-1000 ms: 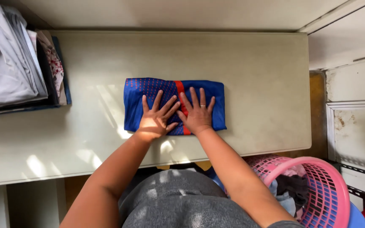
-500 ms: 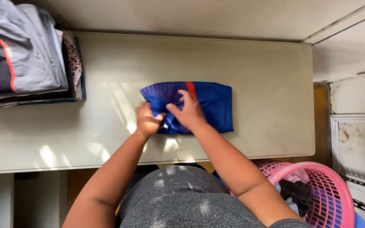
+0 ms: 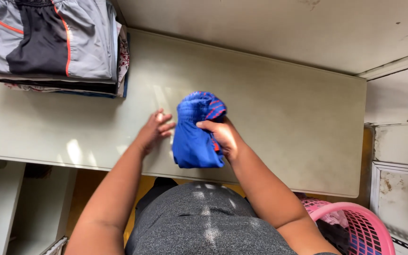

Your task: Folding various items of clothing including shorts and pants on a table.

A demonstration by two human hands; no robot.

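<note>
One folded blue cloth [image 3: 197,134], lifted over the table [image 3: 284,108].
My right hand [image 3: 223,137] fingers clamp it at centre; left hand [image 3: 154,130], fingers apart, sits at its 9 o'clock.

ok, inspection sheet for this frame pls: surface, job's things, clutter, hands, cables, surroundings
Surface: pale table, sun patches.
Job's things: folded blue cloth with red stripes, lifted over the table's near edge.
Clutter: stack of folded clothes at the far left corner, grey shorts on top.
Hands: right hand grips the cloth; left hand open beside it, contact unclear.
Cables: nothing seen.
Surroundings: pink laundry basket on the right, holding clothes; pale wall beyond.
</note>
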